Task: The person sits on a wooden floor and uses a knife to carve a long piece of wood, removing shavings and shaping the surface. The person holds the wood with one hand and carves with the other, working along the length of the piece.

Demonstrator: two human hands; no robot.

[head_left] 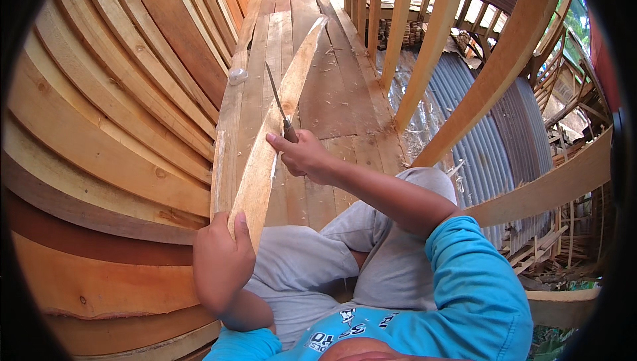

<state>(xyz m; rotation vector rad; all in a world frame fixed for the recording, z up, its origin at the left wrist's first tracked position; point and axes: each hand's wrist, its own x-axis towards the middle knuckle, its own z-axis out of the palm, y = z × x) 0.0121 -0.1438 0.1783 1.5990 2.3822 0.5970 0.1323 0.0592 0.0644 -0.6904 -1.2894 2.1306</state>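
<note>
A long, narrow wooden board [255, 175] slants up and away from my lap, its far end tapering to a pale, roughened tip. Near its lower end my left hand [225, 255] is closed around it, thumb lying on the upper face. My right hand [305, 155] grips the handle of a knife [275, 90] beside the board's middle. The long, thin, dark blade points away and a little left, lying over the board's left side. The right thumb rests close to the board's face. My crossed legs in grey trousers are under both forearms.
Stacked planks [126, 155] form a wall close on my left. Wood shavings lie on the plank floor [332, 89] ahead, with a small clear plastic object [237, 76] by the wall. Upright wooden slats [434, 42] stand on the right, with corrugated metal sheeting [464, 129] beyond and below.
</note>
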